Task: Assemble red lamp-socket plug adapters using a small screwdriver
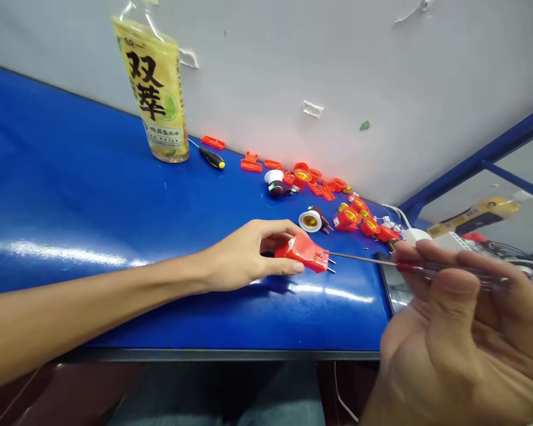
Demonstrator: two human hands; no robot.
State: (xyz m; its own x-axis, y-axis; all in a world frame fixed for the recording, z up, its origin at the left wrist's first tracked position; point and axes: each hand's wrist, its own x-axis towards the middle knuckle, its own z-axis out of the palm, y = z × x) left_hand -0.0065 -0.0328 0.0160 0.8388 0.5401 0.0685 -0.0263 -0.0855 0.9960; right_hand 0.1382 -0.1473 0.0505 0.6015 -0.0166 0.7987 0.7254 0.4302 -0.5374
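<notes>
Up at the upper left of the frame, a clear plastic bottle wearing a yellow wrap-around label, and there it is: big bold black Chinese characters, 双萃, running down the front! Just above them, smaller dark print looks like 统一, while the pale strip near the bottom of the label holds fine print too small to call.

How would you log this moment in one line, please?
left hand: holds red plug | right hand: holds screwdriver, tip at plug | nearby: white lamp socket | surface: blue table
</notes>
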